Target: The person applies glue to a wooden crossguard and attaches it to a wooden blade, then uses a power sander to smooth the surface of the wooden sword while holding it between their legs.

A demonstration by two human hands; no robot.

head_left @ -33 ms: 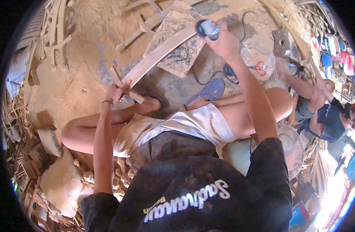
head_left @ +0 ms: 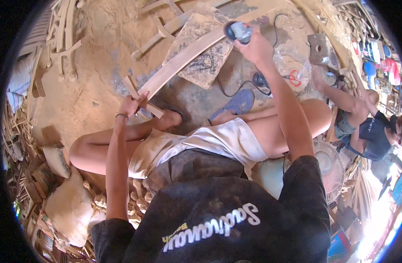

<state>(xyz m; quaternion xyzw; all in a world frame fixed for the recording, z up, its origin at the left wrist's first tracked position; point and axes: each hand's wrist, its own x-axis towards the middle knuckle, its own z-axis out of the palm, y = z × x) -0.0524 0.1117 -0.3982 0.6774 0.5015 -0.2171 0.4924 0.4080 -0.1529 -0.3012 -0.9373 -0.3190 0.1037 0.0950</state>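
A long, gently curved wooden piece (head_left: 179, 60) lies slanted across a dusty, worn square slab (head_left: 205, 72). At its near end a short wooden crosspiece (head_left: 155, 109) crosses it, and my left hand (head_left: 131, 104) is closed around that joint. My right hand (head_left: 258, 47) grips an angle grinder (head_left: 242, 33) with a dark round disc, held against or just over the far part of the curved piece. Whether the disc touches the wood cannot be made out. The grinder's underside is hidden.
A dark cord (head_left: 229, 93) winds over the dusty ground near my slippered foot (head_left: 236, 104). Wooden frame parts (head_left: 159, 37) lie beyond the slab. A clear plastic bag (head_left: 297, 72) and a fan (head_left: 325, 168) are at right, where another person (head_left: 371, 136) sits.
My right hand and the grinder have shifted very slightly to the right along the curved wood. My left hand stays in place.
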